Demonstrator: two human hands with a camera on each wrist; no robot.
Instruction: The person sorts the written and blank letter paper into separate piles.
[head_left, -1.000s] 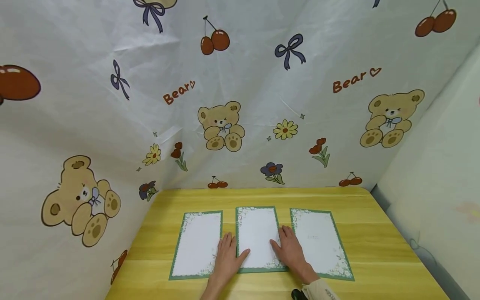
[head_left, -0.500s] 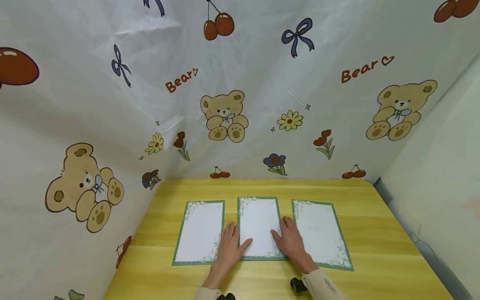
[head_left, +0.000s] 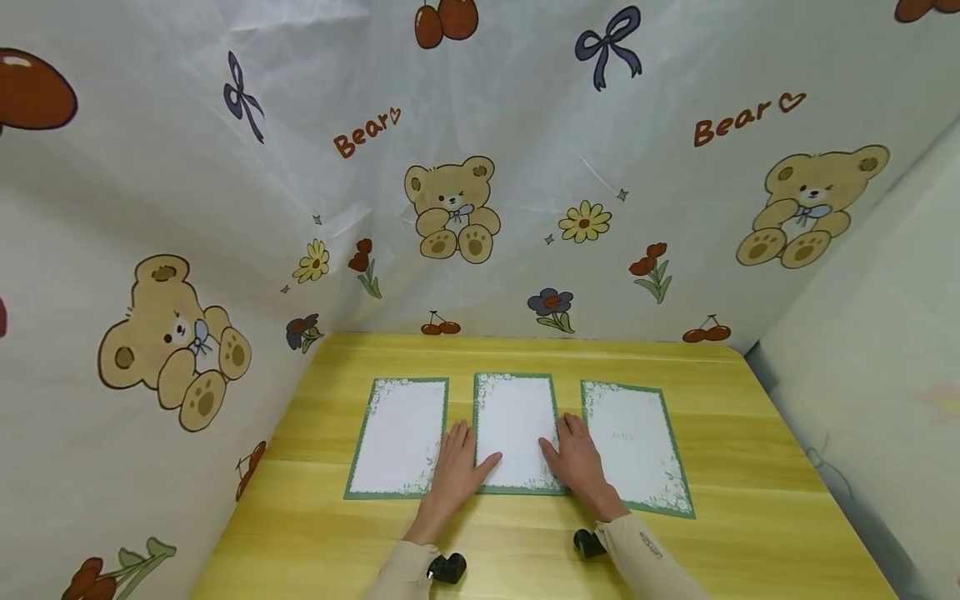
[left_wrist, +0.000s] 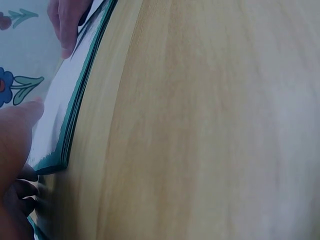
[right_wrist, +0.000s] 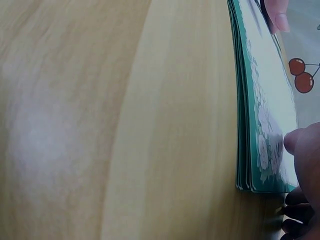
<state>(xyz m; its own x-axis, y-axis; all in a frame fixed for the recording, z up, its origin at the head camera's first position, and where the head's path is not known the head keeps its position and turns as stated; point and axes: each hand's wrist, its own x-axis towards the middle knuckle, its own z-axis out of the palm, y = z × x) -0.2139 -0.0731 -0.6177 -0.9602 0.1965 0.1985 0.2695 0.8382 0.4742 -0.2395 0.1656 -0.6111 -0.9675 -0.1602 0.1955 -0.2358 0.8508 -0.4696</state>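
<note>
Three white sheets with green floral borders lie in a row on the table in the head view. At the middle is a stack of several sheets (head_left: 513, 425), its layered green edges showing in both wrist views. My left hand (head_left: 456, 467) lies along the stack's left side, fingers straight, with the thumb reaching over its near left part. On the other side my right hand (head_left: 581, 462) lies likewise, its thumb over the right border. The left sheet (head_left: 399, 433) is beside my left fingers. The right sheet (head_left: 637, 446), slightly tilted, lies partly behind my right hand and wrist.
The yellow wood-grain table (head_left: 750, 467) extends in front of and beside the sheets. A bear-print cloth (head_left: 517, 167) hangs along the back and left. Black wrist devices (head_left: 447, 568) are worn at both cuffs. A pale curtain (head_left: 892, 400) borders the right.
The head view has tilted down, so the table and sheets appear higher and more of both sleeves shows. Both hands keep the same places beside the middle stack.
</note>
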